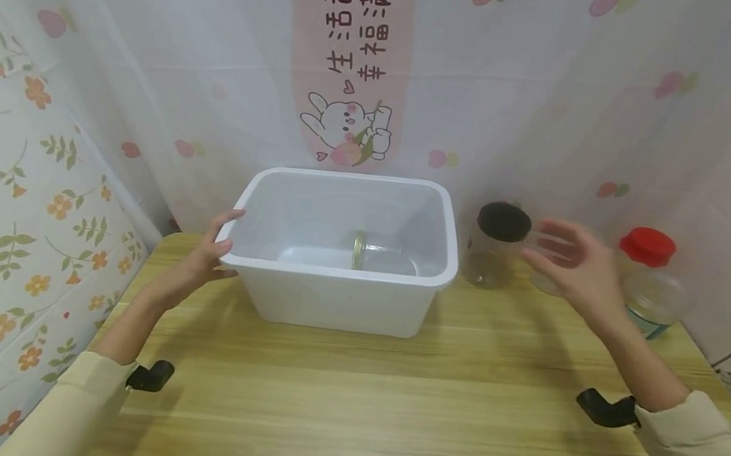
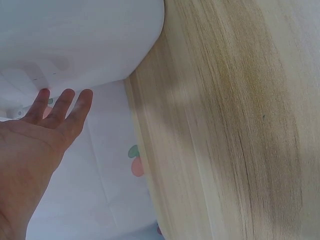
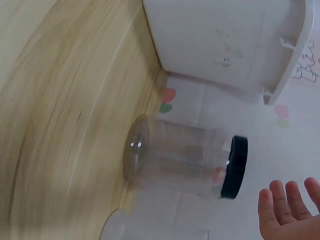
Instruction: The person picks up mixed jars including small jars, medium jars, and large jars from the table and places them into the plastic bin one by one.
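A white plastic bin [image 1: 333,299] stands on the wooden table, and a clear jar [image 1: 389,260] with a gold-coloured rim lies on its side inside. At the bin's left end my left hand [image 1: 204,250] holds the rim, some fingertips over the edge and others against the outer wall [image 2: 55,107]. My right hand [image 1: 574,269], blurred, is in the air with fingers spread and nothing in them. It is just right of a clear jar with a black lid [image 1: 504,223], which stands upright; the right wrist view shows the fingers apart from that lid [image 3: 235,167].
Partly behind my right hand is another clear jar [image 3: 150,227]. Further right stand a jar with a red lid [image 1: 648,246] and a clear container [image 1: 657,300]. A printed curtain [image 1: 531,87] hangs behind the table [image 1: 364,419], with flowered cloth [image 1: 17,205] at the left.
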